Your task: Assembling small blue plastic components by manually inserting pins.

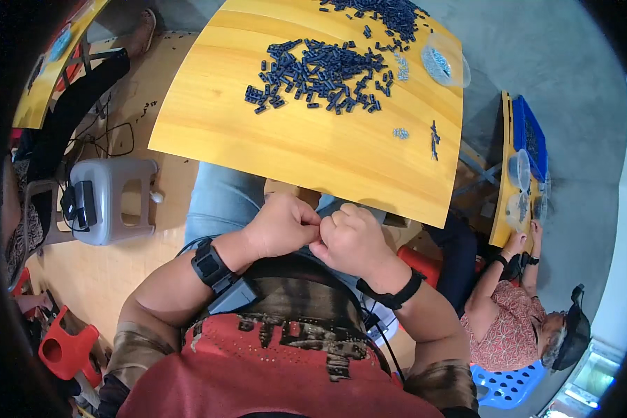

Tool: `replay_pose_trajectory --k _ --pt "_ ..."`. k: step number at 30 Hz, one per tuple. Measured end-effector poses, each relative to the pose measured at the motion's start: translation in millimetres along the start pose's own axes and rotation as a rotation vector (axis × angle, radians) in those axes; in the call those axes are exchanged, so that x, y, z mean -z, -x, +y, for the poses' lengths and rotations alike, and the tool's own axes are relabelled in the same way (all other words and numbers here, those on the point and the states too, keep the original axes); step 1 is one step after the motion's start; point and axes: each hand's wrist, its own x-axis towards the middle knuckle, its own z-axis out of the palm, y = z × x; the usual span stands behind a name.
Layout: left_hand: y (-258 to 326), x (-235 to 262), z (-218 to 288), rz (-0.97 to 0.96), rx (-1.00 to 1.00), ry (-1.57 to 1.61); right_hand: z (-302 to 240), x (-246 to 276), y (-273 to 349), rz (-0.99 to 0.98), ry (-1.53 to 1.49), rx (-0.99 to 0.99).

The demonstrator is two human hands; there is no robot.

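Note:
My left hand (283, 226) and my right hand (353, 239) meet in front of my body, just short of the table's near edge. The fingers of both are closed and pressed together at the fingertips. Whatever lies between them is hidden or too small to make out. Beyond them on the yellow wooden table (216, 118) spreads a heap of small black plastic parts (320, 73). A little pile of small silvery pieces (400, 133) lies nearer me on the right, beside a short row of thin dark pieces (435, 141).
A clear round tub (440, 64) of bluish metal bits stands at the table's right edge. A second black heap (390, 15) lies at the far end. To the left is a grey plastic stool (111, 198). At right, another person (508, 313) works at a neighbouring table.

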Motion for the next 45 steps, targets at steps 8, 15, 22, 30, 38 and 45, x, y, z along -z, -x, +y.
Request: replay_pose_trajectory --k 8,15,22,30,38,45 --pt "2 8 9 -0.008 0.093 0.035 -9 -14 -1 0.103 -0.047 -0.09" --pt "3 4 -3 -0.013 -0.055 -0.118 -7 -18 6 0.067 -0.052 -0.058" --pt "-3 5 2 -0.049 0.07 0.001 -7 -11 3 0.015 -0.043 -0.135" --pt "-9 1 4 0.001 0.386 0.489 -4 8 1 0.074 -0.029 -0.238" --pt "-13 0 8 0.033 0.496 0.622 7 7 11 0.108 -0.169 -0.383" --pt "-13 5 9 0.008 0.509 0.6 75 0 109 -0.183 -0.322 -0.765"
